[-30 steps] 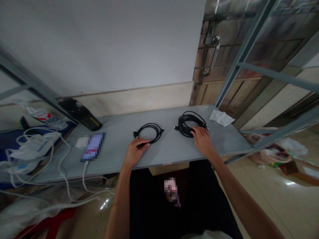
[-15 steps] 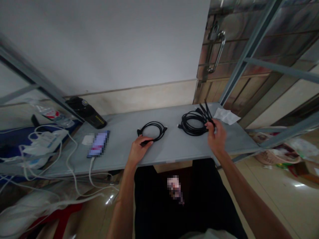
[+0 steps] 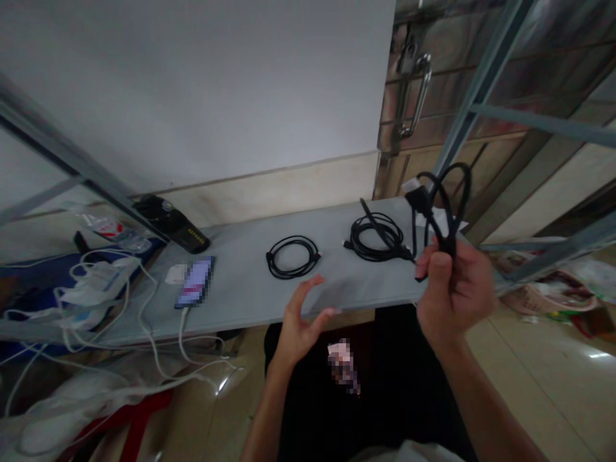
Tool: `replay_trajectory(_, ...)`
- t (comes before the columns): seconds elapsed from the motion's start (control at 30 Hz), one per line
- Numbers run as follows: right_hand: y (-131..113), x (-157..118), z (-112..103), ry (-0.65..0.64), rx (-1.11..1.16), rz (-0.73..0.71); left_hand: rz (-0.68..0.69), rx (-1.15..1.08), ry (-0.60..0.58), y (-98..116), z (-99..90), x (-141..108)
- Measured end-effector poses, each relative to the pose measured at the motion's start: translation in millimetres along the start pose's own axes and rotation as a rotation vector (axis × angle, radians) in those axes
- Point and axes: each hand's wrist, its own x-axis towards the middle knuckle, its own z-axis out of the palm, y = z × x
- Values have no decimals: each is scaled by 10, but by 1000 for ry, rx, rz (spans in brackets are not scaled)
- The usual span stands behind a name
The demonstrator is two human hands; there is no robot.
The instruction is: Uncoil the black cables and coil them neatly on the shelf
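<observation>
Raised above the right end of the grey table [image 3: 240,292], my right hand [image 3: 455,289] is closed around a black cable [image 3: 450,234]. Loops and a plug with a pale tip stick up from its fingers. My left hand [image 3: 304,324] holds nothing, thumb and fingers apart, over the table's front edge. Just beyond it lies a coiled black cable [image 3: 272,264], apart from the fingers. A thicker black cable coil [image 3: 353,242] rests farther right, with one strand standing up from it. Whether that coil joins the held cable I cannot tell.
At the left are a phone [image 3: 196,281] with a white cord, a black bottle-shaped object [image 3: 176,224], a clear plastic bottle [image 3: 115,231] and tangled white cords. White paper [image 3: 440,218] lies behind my right hand. Grey metal posts [image 3: 464,128] flank the table; a basket [image 3: 539,292] stands on the right.
My right hand has lifted a black cable up from the coil, toward me and to the right. My left hand has let go of the smaller coil and drawn back, opening.
</observation>
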Motion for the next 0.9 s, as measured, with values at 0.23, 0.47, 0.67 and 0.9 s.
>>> replay_trajectory(0.23,-233,-528,42,-363,89,283,-193,-517,82,772,558,-123)
replay_trajectory(0.47,-364,-734,103,-673,173,350,-332,-447,202,872,467,-19)
replay_trajectory(0.67,-338,-721,-3,-857,231,431,-390,-507,263,666,445,-234)
replay_trajectory(0.9,-300,-759,-1,-906,234,436,-462,-606,373,604,324,-241)
